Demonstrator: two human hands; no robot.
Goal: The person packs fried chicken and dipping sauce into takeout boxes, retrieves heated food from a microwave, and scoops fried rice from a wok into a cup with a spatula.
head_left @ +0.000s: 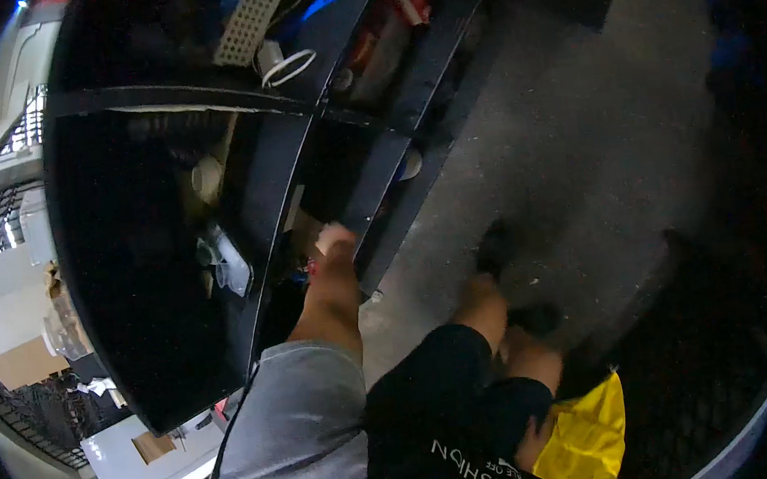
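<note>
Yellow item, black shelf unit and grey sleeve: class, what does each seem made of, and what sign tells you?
Yellow item: thin, flexible plastic or coated fabric, perhaps; smooth with a slight sheen, creased.
Black shelf unit: possibly painted wood or board; flat, dark panels with pale, worn-looking edges.
Grey sleeve: likely woven or knitted cloth; matt, with soft folds.

Dim; shelves (264, 172) in deep shadow; bright glare far left; edges bowed

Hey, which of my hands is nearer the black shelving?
Left: your left hand is at a compartment of the black shelving; your right hand is well away from it, beside yellow material.
</note>
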